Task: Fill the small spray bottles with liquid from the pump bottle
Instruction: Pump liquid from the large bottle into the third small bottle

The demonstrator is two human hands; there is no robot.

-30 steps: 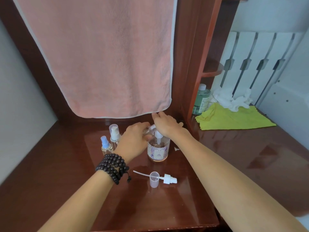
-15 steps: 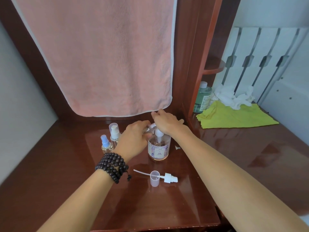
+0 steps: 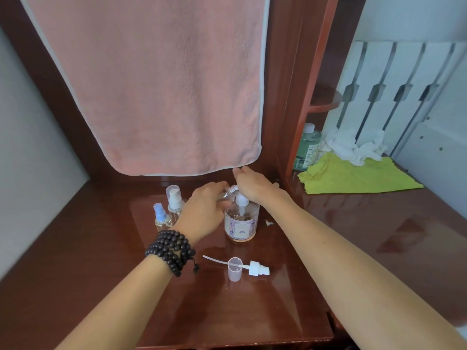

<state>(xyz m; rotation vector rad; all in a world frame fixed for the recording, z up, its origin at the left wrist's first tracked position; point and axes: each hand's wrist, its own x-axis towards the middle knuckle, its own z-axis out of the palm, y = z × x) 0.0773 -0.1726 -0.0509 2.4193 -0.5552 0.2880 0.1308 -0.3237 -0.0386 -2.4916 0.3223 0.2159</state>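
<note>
Clear small bottle [image 3: 228, 192], uncapped, stays tilted in the curled left hand [image 3: 204, 213] at 11 o'clock of the pump bottle [image 3: 241, 221], the flat right hand [image 3: 255, 185] still pressing the pump (nothing has shifted), so filling continues.

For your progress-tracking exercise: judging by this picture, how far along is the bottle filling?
Done: one sprayer head lies removed on the table. In hand: the left hand tilts an open small bottle at the pump bottle; the right hand presses the pump. Left: two capped bottles wait.
</note>
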